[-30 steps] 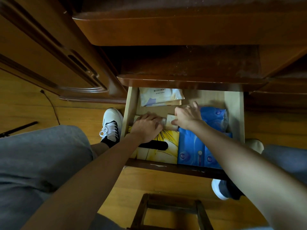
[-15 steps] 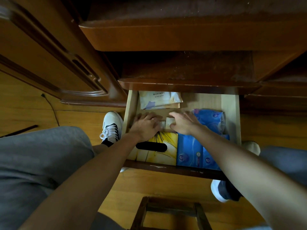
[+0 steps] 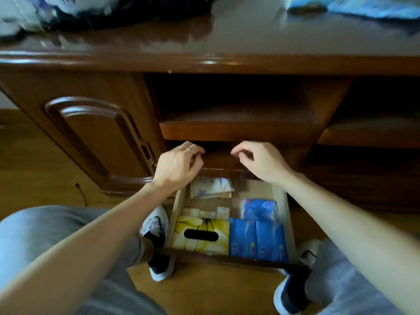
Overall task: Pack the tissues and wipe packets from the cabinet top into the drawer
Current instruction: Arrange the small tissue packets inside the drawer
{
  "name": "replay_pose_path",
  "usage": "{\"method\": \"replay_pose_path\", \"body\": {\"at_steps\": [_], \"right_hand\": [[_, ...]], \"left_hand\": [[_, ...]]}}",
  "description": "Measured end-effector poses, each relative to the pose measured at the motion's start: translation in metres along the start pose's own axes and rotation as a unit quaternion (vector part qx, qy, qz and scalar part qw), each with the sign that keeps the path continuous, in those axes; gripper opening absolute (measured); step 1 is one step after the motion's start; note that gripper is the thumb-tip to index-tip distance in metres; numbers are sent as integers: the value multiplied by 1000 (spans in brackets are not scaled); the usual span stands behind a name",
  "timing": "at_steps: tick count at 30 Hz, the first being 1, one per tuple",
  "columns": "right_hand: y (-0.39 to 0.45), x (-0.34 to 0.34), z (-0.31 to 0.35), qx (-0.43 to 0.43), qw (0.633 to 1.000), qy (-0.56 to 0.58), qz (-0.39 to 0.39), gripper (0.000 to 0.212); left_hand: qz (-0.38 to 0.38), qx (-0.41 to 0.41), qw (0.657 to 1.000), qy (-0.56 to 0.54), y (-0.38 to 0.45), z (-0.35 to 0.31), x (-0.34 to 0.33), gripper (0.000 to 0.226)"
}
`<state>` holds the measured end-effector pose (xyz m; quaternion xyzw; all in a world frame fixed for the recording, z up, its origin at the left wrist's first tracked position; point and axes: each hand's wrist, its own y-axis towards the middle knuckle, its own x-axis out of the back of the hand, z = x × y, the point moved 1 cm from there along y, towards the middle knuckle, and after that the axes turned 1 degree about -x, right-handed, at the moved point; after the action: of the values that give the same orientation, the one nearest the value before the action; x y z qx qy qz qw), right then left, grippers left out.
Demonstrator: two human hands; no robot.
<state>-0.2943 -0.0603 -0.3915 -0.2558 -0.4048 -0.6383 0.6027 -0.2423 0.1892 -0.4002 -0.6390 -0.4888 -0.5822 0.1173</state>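
Note:
The open drawer [image 3: 283, 201] holds a yellow tissue box [image 3: 200, 234], blue tissue packs [image 3: 256, 239], a blue patterned pack [image 3: 259, 209], small beige wipe packets [image 3: 208, 212] and a white wipe pack [image 3: 210, 188] at its back. My left hand [image 3: 176, 167] and my right hand [image 3: 259, 161] hover above the drawer's back, in front of the shelf, fingers loosely curled and holding nothing. On the cabinet top [image 3: 227, 39], blurred blue packets [image 3: 372, 7] lie at the far right.
A dark bag [image 3: 127, 10] and a white plastic-wrapped bundle [image 3: 20, 14] sit at the cabinet top's left. A carved cabinet door [image 3: 91, 133] stands left of the drawer. My knees and shoes [image 3: 156, 242] flank the drawer on the wooden floor.
Both hands have lifted out of the drawer, leaving the small beige packets lying behind the yellow box. My view has tilted up, bringing the cabinet top into sight.

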Motion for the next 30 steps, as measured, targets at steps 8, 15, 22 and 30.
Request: {"method": "replay_pose_path", "body": {"at_steps": [8, 15, 22, 30], "right_hand": [[38, 187, 57, 80, 935, -211, -274, 20], [65, 227, 25, -73, 950, -300, -55, 56], [107, 270, -5, -77, 976, -197, -47, 24], [200, 309, -98, -168, 956, -216, -107, 46]], "left_hand": [[-212, -135, 967, 42, 102, -80, 135, 21], [-132, -62, 989, 34, 191, -98, 139, 24], [-33, -31, 999, -2, 296, -117, 94, 38], [3, -67, 998, 15, 428, -143, 16, 75]]}}
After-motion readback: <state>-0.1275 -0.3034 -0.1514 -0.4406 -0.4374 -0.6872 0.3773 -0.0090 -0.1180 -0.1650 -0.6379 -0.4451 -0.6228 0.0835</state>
